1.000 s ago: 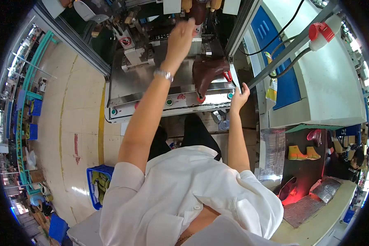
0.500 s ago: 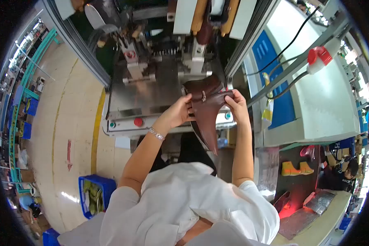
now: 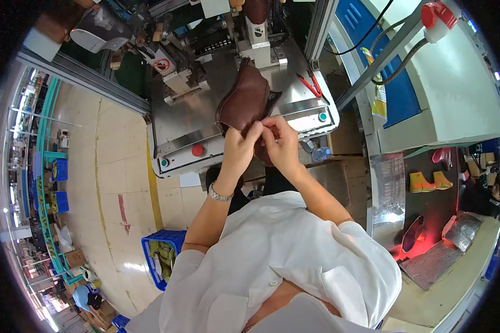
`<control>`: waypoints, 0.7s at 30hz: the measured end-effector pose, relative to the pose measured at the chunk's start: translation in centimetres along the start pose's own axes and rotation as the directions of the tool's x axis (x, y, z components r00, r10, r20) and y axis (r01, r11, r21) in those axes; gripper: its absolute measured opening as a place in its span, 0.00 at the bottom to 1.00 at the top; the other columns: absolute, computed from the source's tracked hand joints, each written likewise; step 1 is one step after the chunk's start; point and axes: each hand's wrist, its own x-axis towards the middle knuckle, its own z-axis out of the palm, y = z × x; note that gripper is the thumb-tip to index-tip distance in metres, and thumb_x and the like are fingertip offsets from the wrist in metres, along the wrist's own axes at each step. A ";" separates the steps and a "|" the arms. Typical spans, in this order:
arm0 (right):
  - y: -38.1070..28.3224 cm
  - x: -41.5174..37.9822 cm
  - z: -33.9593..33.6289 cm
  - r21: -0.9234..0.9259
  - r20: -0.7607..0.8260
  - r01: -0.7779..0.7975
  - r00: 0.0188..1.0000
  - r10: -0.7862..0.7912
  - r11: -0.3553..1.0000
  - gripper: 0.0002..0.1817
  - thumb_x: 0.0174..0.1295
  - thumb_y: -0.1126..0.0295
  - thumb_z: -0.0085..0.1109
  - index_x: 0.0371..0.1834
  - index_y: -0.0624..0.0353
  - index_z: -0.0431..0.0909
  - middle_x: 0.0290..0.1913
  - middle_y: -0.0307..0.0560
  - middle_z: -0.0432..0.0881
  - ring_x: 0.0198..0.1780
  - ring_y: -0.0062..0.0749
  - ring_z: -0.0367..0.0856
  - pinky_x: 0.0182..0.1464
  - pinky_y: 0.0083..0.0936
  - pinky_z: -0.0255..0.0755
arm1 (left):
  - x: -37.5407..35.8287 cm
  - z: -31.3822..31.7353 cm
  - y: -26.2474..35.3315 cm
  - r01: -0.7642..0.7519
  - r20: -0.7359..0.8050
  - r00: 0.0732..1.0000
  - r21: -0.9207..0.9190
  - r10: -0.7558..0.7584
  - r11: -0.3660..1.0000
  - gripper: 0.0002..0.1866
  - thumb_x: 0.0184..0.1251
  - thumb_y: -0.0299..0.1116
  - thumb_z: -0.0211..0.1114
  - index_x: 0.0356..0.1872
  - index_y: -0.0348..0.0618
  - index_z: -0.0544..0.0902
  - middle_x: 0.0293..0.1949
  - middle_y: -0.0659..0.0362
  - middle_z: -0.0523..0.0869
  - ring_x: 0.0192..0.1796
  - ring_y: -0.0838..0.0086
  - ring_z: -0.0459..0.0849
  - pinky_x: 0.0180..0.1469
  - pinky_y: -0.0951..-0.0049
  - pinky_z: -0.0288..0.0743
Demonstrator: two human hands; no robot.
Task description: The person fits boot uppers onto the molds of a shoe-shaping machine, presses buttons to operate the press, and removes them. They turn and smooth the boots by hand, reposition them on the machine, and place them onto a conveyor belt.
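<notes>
A dark brown leather boot upper [image 3: 242, 104] is held over the front of the machine's metal table [image 3: 205, 119]. My left hand [image 3: 240, 150] is closed on its lower edge, with the thumb on top. Beside it, my right hand [image 3: 280, 145] pinches the same edge, and the fingertips of both hands nearly meet. The spot between the fingers is too small to make out. Part of the upper hangs below my hands.
A red-handled tool [image 3: 310, 84] lies on the metal table, right of the upper. Along the table's front sit a red button [image 3: 198, 150] and green buttons. A blue crate [image 3: 164, 250] stands on the floor at left. Yellow boots [image 3: 428, 182] rest on a conveyor at right.
The boot upper has been turned around, its larger part now pointing away from me. My right hand has come in close to my left. The view has shifted, and the red-handled tool now shows.
</notes>
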 end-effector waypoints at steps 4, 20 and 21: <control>-2.4 1.5 -1.5 -0.124 0.300 0.105 0.952 -0.063 0.987 0.07 0.55 0.77 0.58 0.34 0.64 0.71 0.22 0.41 0.75 0.22 0.16 0.73 0.24 0.17 0.67 | -0.1 -1.3 1.5 -0.061 0.122 0.991 0.039 0.056 0.997 0.19 0.57 0.25 0.61 0.50 0.34 0.71 0.45 0.59 0.77 0.47 0.77 0.75 0.51 0.75 0.68; 2.5 6.8 -5.6 -0.260 -0.298 0.059 0.945 -0.138 0.964 0.03 0.51 0.75 0.54 0.29 0.60 0.73 0.25 0.52 0.76 0.26 0.44 0.77 0.28 0.32 0.70 | -1.4 0.4 0.0 -0.108 0.217 0.972 0.057 0.093 0.993 0.19 0.57 0.22 0.61 0.52 0.36 0.72 0.48 0.57 0.79 0.49 0.74 0.77 0.49 0.73 0.73; 2.4 6.5 -5.8 -0.308 -0.293 0.103 0.936 -0.197 0.946 0.03 0.51 0.74 0.54 0.29 0.60 0.74 0.26 0.52 0.76 0.27 0.44 0.77 0.29 0.33 0.70 | -1.5 0.9 0.4 -0.163 0.252 0.958 0.075 0.139 0.984 0.20 0.56 0.23 0.62 0.52 0.36 0.72 0.49 0.57 0.79 0.50 0.73 0.77 0.51 0.72 0.72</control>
